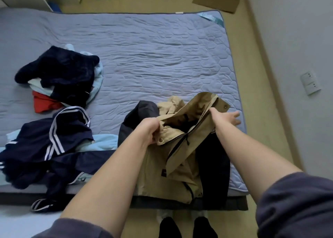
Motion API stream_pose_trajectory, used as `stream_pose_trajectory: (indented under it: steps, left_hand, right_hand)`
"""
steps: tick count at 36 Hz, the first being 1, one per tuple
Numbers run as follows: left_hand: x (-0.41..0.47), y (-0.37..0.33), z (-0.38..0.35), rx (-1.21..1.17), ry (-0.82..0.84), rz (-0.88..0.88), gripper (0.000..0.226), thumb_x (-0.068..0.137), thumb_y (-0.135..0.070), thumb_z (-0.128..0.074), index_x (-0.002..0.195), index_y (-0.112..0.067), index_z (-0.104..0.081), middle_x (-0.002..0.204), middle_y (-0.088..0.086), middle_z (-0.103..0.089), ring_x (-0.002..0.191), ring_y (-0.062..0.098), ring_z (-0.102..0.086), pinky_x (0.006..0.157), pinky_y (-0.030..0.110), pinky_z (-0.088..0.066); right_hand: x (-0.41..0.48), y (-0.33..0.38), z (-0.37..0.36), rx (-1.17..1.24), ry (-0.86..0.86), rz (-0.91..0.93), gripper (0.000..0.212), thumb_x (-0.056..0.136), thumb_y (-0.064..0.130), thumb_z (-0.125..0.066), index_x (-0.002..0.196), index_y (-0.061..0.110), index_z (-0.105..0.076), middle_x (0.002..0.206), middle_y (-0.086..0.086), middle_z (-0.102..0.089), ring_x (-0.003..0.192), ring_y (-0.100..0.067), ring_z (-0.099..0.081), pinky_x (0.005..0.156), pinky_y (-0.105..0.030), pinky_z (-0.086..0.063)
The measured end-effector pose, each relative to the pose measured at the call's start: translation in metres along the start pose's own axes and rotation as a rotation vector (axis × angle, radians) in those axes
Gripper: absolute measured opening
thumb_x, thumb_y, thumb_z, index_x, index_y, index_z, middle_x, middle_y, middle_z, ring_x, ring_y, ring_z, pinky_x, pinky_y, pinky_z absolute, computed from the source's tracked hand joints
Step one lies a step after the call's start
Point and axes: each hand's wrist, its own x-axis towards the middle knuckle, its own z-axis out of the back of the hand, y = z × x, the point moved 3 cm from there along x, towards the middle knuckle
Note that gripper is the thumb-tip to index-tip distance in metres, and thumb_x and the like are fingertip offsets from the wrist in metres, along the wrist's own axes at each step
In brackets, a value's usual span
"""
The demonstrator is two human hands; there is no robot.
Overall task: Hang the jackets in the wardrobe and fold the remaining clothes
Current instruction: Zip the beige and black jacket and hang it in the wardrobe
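A tan jacket (173,167) with a dark zipper and snap buttons lies crumpled at the bed's near right edge, on top of a dark garment (214,167). My left hand (150,130) grips the jacket's left front edge near a snap. My right hand (226,118) reaches past the raised right collar flap, fingers extended, thumb side against the fabric. A navy jacket with white stripes (59,140) sprawls at the near left, partly hanging off the bed. A pile of dark navy, light blue, white and red clothes (61,77) sits further back on the left.
The bed's grey-blue quilted cover (153,57) spreads across most of the view. A flat cardboard piece (216,0) lies on the wooden floor beyond the bed. A wall with a socket plate (310,82) runs along the right. My feet show below the bed edge.
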Motion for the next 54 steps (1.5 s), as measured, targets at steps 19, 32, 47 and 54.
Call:
stream_pose_trajectory:
  steps: [19, 32, 47, 54]
  left_hand:
    - [-0.258, 0.002, 0.016, -0.187, -0.183, -0.524, 0.013, 0.082, -0.013, -0.061, 0.069, -0.017, -0.061, 0.064, -0.003, -0.057, 0.06, 0.013, -0.05, 0.051, 0.021, -0.037]
    - [-0.422, 0.15, 0.054, -1.038, -0.611, -0.581, 0.045, 0.091, -0.049, -0.054, 0.102, -0.007, -0.068, 0.087, 0.01, -0.073, 0.077, 0.021, -0.07, 0.077, 0.038, -0.056]
    - [-0.638, 0.445, -0.01, -1.554, -1.111, -0.641, 0.035, 0.088, -0.046, -0.06, 0.086, -0.012, -0.07, 0.071, 0.008, -0.072, 0.057, 0.021, -0.069, 0.046, 0.028, -0.053]
    - [-0.704, 0.591, -0.089, -1.766, -1.329, -0.447, 0.032, 0.087, -0.049, -0.058, 0.095, -0.02, -0.07, 0.076, 0.007, -0.074, 0.057, 0.021, -0.071, 0.043, 0.028, -0.051]
  right_hand:
    - [-0.12, 0.069, 0.124, -0.606, 0.475, 0.717, 0.031, 0.085, 0.037, -0.058, 0.08, 0.008, -0.048, 0.084, -0.009, -0.051, 0.079, -0.026, -0.052, 0.062, -0.032, -0.041]
    - [-0.278, 0.016, 0.221, -0.111, 1.57, 0.403, 0.025, 0.08, -0.009, -0.028, 0.069, 0.01, -0.039, 0.06, -0.008, -0.042, 0.044, -0.018, -0.048, 0.044, -0.022, -0.045]
    - [-0.523, -0.187, 0.325, -0.497, 2.13, 0.848, 0.03, 0.075, 0.035, -0.074, 0.087, 0.008, -0.07, 0.079, -0.009, -0.072, 0.072, -0.021, -0.07, 0.06, -0.03, -0.054]
    - [-0.562, -0.331, 0.364, -0.715, 2.184, 0.871, 0.016, 0.081, 0.019, -0.069, 0.087, 0.005, -0.065, 0.065, -0.01, -0.068, 0.053, -0.02, -0.066, 0.046, -0.026, -0.051]
